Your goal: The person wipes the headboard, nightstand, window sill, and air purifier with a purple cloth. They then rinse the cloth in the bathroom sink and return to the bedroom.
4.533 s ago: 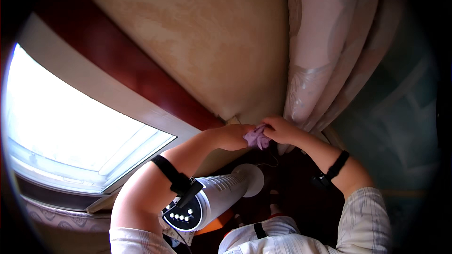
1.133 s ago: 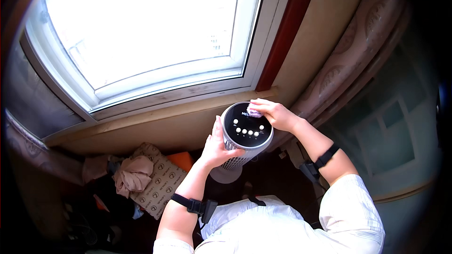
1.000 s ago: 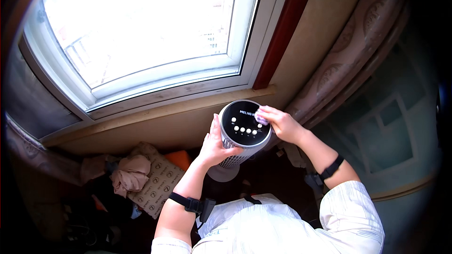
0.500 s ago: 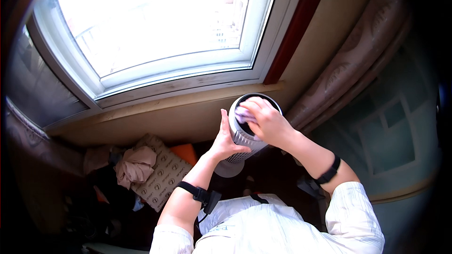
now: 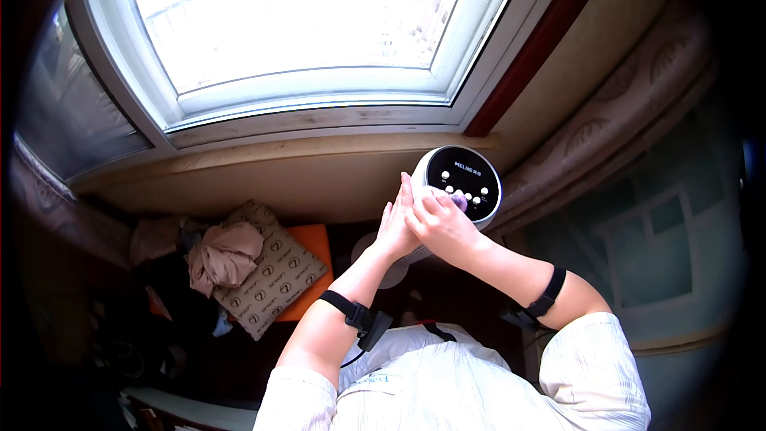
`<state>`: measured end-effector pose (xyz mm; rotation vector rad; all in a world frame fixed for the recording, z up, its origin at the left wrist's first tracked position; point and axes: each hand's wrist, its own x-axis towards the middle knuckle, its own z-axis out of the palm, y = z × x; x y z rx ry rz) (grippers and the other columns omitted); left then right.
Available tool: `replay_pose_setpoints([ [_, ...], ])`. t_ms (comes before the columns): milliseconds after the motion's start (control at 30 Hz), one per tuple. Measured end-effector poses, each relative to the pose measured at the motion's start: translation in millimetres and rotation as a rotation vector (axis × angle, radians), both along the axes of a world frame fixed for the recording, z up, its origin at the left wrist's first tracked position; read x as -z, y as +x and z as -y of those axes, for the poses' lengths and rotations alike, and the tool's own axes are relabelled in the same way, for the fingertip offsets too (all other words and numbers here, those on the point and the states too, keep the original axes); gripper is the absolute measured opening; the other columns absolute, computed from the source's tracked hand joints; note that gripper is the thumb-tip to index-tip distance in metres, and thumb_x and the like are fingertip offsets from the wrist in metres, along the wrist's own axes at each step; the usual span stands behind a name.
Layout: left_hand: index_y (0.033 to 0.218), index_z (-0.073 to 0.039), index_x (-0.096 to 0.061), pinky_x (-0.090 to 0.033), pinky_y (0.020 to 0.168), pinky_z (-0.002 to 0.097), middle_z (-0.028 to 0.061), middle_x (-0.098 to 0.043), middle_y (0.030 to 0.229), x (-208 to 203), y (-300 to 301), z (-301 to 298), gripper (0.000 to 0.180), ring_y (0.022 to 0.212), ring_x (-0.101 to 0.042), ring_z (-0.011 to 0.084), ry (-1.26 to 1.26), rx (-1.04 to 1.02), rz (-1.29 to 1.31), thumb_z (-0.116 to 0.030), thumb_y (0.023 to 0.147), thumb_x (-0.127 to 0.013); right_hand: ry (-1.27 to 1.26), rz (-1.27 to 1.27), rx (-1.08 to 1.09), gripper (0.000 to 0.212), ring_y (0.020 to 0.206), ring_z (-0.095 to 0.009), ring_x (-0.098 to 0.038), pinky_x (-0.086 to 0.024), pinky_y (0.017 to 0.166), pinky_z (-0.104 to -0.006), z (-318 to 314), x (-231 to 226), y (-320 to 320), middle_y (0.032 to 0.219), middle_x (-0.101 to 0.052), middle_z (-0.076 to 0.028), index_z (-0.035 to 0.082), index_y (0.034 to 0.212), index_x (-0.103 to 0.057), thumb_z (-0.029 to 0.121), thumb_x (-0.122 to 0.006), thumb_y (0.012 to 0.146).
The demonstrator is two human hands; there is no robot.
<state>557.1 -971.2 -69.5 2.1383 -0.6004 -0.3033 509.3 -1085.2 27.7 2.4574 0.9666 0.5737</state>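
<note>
A white tower fan or heater (image 5: 429, 169), I cannot tell which, stands below the window with its round black control top (image 5: 463, 161) facing up. Several small light buttons show on that top. My right hand (image 5: 444, 222) is closed on a purple cloth (image 5: 459, 202), pressing it to the near left edge of the black top. Beside it, my left hand (image 5: 396, 227) lies against the near left side of the tower, its fingers stretched and close to the right hand. Both forearms hide much of the tower's body; part of its pale round base (image 5: 391, 274) shows.
A window (image 5: 303, 100) with a sill (image 5: 303, 152) runs behind the tower. At left lie a patterned cushion (image 5: 275, 275), an orange item (image 5: 311, 247) and a crumpled pink cloth (image 5: 227, 254). A pink curtain (image 5: 590, 136) hangs at right, near a greenish panel (image 5: 654, 263).
The right hand has moved with the purple cloth from the middle of the black top to its near left edge, uncovering the buttons. The tower's top now sits further right, and the view has shifted.
</note>
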Motion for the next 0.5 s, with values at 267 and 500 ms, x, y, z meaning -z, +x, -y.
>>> replay_pose_setpoints([
  [267,0.15,-0.004,0.011,-0.023,0.112,0.0485,0.0213,-0.027,0.152,-2,-4,-10,0.12,0.14,-0.03,0.0326,0.0,-0.024,0.016,-0.032,0.074,-0.077,0.187,-0.108,-0.022,0.027,0.112,-0.024,-0.053,-0.041,0.097,-0.0371,43,-1,-49,0.114,-0.061,-0.009,0.006,0.104,-0.062,0.015,-0.061,0.078],
  [500,0.152,-0.005,-0.014,-0.017,0.116,0.0349,0.0164,-0.02,0.155,-24,13,-19,0.095,0.144,-0.019,0.0251,-0.727,0.061,-0.237,-0.001,0.067,-0.056,0.476,-0.134,-0.018,0.025,0.102,-0.02,-0.053,-0.046,0.088,-0.0324,74,13,-69,0.111,-0.061,-0.005,0.008,0.103,-0.065,0.009,-0.063,0.078],
])
